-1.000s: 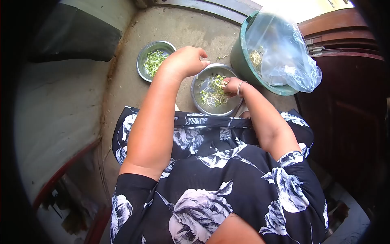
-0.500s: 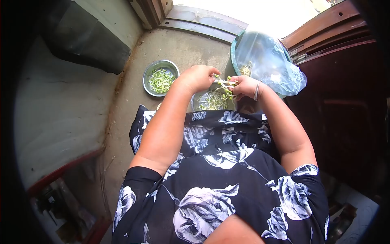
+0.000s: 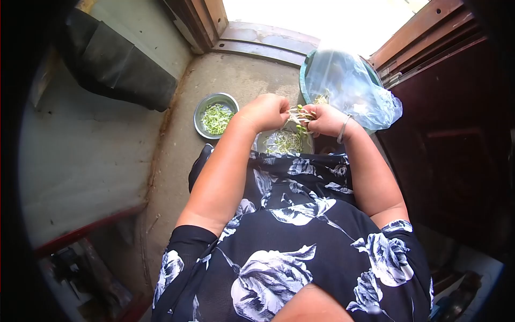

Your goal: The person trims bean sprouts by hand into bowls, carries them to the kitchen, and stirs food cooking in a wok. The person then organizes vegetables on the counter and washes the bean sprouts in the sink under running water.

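My right hand (image 3: 328, 120), with a bracelet at the wrist, grips a small bunch of bean sprouts (image 3: 299, 115) above the near bowl. My left hand (image 3: 266, 111) has its fingers pinched together at the left end of that bunch; what lies between its fingertips is too small to make out. Below both hands, a bowl (image 3: 262, 144) holds loose sprouts, its near side hidden by the dark floral clothing. Farther left on the floor stands a round metal bowl (image 3: 199, 127) with green-topped sprouts in it.
A green basin (image 3: 303, 86) with a translucent bluish plastic bag (image 3: 348, 80) and some sprouts stands beyond my right hand. A metal door sill (image 3: 268, 43) runs across the far side. A pale wall is on the left, a dark red door panel (image 3: 450, 129) on the right.
My left hand's fingers have closed and it has shifted slightly right and nearer. The bunch at my right hand looks more gathered. The whole view has shifted a little.
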